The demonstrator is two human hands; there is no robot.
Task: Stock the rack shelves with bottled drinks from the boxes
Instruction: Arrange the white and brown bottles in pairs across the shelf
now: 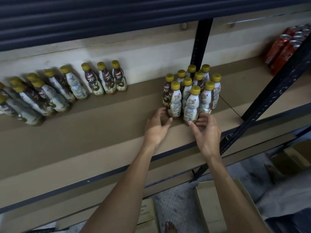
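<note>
Gold-capped plastic bottles (191, 101) stand clustered on the shelf (101, 132) just beyond the left hand (157, 126) and right hand (207, 133), each curled round a front base; probably smooth, rigid and tippy, best gripped mid-body.

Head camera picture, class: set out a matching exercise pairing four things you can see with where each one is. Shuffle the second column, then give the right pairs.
Things
1. red cans
2. cardboard box
3. bottle group
4. bottle row

Places
A. down below the shelf
B. along the back of the shelf, left side
C. far right of the shelf
D. beside the black post, held at the front by the left hand and right hand

Pairs: 1-C, 2-A, 3-D, 4-B
</note>
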